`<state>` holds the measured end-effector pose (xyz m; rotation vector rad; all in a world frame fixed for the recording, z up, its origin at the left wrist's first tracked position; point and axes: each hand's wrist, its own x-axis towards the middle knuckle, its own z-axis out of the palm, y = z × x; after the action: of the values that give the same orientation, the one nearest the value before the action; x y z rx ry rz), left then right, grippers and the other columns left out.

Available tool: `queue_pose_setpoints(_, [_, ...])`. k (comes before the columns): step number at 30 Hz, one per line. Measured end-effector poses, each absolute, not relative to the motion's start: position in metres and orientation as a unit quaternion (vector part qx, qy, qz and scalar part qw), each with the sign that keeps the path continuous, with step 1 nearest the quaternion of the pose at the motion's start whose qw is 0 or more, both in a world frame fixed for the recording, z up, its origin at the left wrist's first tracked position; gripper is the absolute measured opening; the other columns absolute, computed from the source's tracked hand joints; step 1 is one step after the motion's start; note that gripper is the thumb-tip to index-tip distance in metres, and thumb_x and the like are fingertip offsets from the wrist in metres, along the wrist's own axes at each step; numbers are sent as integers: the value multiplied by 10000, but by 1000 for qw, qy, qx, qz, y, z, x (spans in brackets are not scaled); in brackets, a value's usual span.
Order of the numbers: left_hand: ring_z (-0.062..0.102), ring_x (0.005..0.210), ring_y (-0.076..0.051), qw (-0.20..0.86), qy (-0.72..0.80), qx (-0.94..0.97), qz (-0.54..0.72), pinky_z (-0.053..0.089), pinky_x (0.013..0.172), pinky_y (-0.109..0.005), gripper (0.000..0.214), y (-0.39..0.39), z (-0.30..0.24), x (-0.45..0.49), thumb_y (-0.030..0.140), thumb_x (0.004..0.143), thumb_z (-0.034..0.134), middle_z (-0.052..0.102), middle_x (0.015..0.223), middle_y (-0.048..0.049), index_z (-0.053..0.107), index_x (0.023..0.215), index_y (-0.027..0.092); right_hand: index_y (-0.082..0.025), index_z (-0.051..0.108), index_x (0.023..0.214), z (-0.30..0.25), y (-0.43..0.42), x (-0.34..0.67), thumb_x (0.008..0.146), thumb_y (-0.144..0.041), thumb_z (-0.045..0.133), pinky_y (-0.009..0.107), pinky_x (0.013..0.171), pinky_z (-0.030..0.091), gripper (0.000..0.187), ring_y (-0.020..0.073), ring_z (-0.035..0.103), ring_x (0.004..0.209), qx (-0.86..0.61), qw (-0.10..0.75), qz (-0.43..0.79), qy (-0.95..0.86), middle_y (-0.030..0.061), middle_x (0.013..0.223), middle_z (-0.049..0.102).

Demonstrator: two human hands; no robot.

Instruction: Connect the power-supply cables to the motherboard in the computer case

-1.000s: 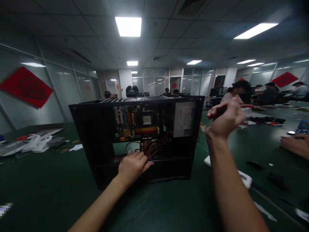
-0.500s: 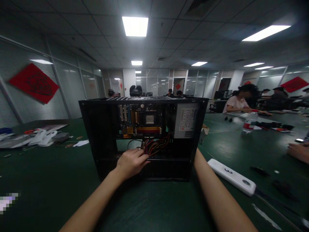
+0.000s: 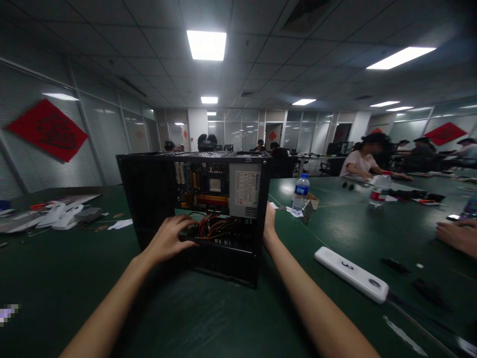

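Observation:
An open black computer case (image 3: pixel 149 199) stands upright on the green table (image 3: pixel 223 318), turned so its open side faces me at an angle. Inside it I see a motherboard (image 3: pixel 203 186), a grey power supply (image 3: pixel 244 191) and red and black cables (image 3: pixel 216 226). My left hand (image 3: pixel 167 241) rests on the case's lower front edge beside the cables, fingers curled over the frame. My right hand (image 3: pixel 269 221) presses against the case's right outer side, with most of its fingers hidden behind the case.
A white power strip marked 3 (image 3: pixel 350 273) lies to the right. A water bottle (image 3: pixel 300 193) stands behind the case. Papers and white parts (image 3: pixel 55 214) lie far left. Another person's hand (image 3: pixel 456 236) rests at the right edge; more people sit at the back.
My right hand dropped from mid-air to the case's right side. The case has been swung round, so its right end now points towards me, and it sits further left in view.

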<state>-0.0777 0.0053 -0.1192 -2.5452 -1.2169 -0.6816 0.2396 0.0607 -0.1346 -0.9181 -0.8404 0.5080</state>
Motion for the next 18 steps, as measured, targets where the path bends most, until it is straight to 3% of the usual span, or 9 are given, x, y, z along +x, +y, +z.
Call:
queue_pose_setpoints(5, [546,1188,-323,99,-484,-841,-223,408,993,-481,596,14,-115,-108,615,797,629,604,1267,-133,629,1231,207,-137,615,894,-141,52,200,852,-557,400,319,847,416,474,195,559,885,-434,781,260,-367,90,956,657])
queue_pose_setpoints(9, [593,1136,-294,12,-528,-819,-224,449,983,-409,569,21,-113,-132,600,789,616,626,1246,-115,650,1172,180,-131,603,1107,-143,32,173,901,-558,356,333,929,395,535,231,567,1049,-451,767,250,-381,142,1140,638])
queue_pose_setpoints(14, [600,1148,-294,-32,-579,-785,-218,438,1015,-389,622,21,-106,-159,581,766,621,648,1239,-128,629,1185,122,-141,636,1097,-140,8,153,916,-544,396,324,910,404,503,236,590,1019,-452,756,256,-399,126,1091,671])
queue_pose_setpoints(18, [581,1190,-304,-28,-602,-772,-200,426,1032,-403,669,14,-93,-174,564,733,644,628,1294,-130,594,1225,113,-109,688,905,-135,0,148,898,-591,412,275,732,430,555,202,581,804,-428,742,320,-405,91,858,688])
